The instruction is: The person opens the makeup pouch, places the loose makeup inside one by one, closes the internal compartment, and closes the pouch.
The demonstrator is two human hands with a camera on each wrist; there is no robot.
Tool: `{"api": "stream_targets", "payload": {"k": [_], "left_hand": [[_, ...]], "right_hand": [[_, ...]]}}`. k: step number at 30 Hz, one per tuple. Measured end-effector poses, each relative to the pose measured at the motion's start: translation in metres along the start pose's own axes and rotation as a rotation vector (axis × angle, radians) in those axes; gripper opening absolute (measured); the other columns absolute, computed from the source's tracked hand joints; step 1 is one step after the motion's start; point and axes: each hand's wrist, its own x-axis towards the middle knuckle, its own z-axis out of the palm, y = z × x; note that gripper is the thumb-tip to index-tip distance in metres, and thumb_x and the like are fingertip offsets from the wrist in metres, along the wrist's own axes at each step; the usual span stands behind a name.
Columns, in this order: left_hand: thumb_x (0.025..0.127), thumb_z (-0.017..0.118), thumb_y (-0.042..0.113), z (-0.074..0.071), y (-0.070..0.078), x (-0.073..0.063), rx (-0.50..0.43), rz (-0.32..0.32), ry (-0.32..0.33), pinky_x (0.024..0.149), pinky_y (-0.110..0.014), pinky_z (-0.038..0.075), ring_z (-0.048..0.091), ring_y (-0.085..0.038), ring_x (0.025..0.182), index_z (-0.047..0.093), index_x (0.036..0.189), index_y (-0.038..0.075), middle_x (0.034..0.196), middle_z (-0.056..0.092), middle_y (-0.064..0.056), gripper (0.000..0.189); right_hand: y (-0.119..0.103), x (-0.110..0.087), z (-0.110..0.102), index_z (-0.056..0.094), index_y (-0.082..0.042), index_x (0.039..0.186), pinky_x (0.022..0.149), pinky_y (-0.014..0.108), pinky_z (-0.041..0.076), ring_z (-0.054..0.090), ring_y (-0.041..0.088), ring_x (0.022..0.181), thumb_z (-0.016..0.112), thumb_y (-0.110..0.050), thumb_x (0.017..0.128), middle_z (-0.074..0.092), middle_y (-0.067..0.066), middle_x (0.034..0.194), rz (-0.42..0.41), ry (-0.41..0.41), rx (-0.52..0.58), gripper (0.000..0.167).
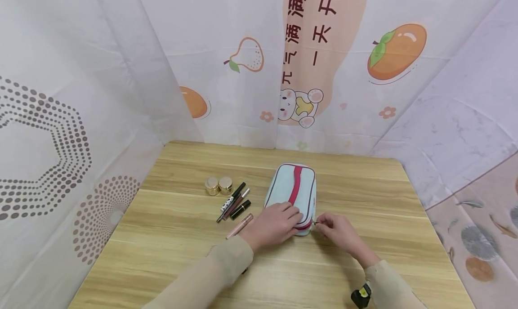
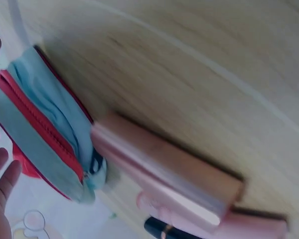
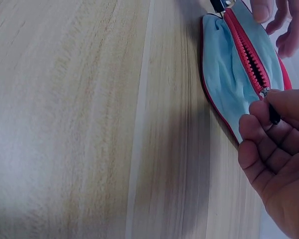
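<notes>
A light-blue cosmetic bag (image 1: 279,190) with a red strap (image 1: 296,183) and red zipper (image 3: 239,42) lies on the table. My left hand (image 1: 277,223) rests over its near end, with fingers extended in the left wrist view. At the near right corner, my right hand (image 1: 339,231) pinches a black zipper pull (image 3: 274,115) between thumb and fingers. A dark gap shows between the zipper teeth beside this pull. Another dark pull (image 2: 97,162) hangs at the bag's other end. Left of the bag, a pink tube (image 1: 239,226) lies close to my left wrist.
Two gold-lidded jars (image 1: 225,185) stand left of the bag. Several slim cosmetic pens (image 1: 232,203) and a black lipstick tube (image 1: 241,209) lie between them and my left arm. A printed curtain (image 1: 226,97) hangs behind the wooden table (image 1: 356,183).
</notes>
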Motion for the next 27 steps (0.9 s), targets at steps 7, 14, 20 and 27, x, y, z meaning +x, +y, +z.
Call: {"api": "stream_targets", "payload": {"k": [7,14,20,27], "left_hand": [[0.099,0.063,0.05,0.008,0.011,0.006,0.09,-0.04,0.01,0.081,-0.028,0.054,0.059,-0.015,0.101,0.069,0.119,0.018,0.112,0.065,0.004,0.039],[0.103,0.062,0.033,0.006,0.012,0.006,0.16,-0.036,-0.085,0.079,-0.027,0.052,0.057,-0.015,0.096,0.071,0.119,0.018,0.108,0.066,0.005,0.024],[0.102,0.06,0.024,0.005,0.009,0.001,0.194,0.004,-0.128,0.079,-0.028,0.051,0.057,-0.015,0.096,0.072,0.118,0.018,0.105,0.064,0.004,0.021],[0.102,0.061,0.023,-0.002,0.005,-0.003,0.18,0.032,-0.156,0.085,-0.028,0.053,0.057,-0.016,0.098,0.07,0.124,0.016,0.109,0.066,0.003,0.025]], "right_hand": [[0.0,0.0,0.001,0.069,-0.008,0.099,0.057,0.025,0.045,0.054,0.011,0.067,0.065,-0.015,0.1,0.062,0.005,0.075,-0.013,-0.025,0.011,0.008],[0.001,0.001,0.003,0.07,-0.008,0.099,0.059,0.024,0.048,0.056,0.01,0.068,0.066,-0.016,0.1,0.065,0.005,0.078,-0.058,-0.045,0.009,0.008],[0.001,0.002,0.004,0.07,-0.006,0.1,0.059,0.024,0.049,0.056,0.009,0.067,0.066,-0.015,0.1,0.066,0.006,0.078,-0.07,-0.058,0.0,0.01],[0.002,0.003,0.004,0.07,-0.006,0.101,0.06,0.024,0.051,0.057,0.011,0.069,0.065,-0.017,0.101,0.065,0.007,0.077,-0.05,-0.074,0.016,0.012]]}}
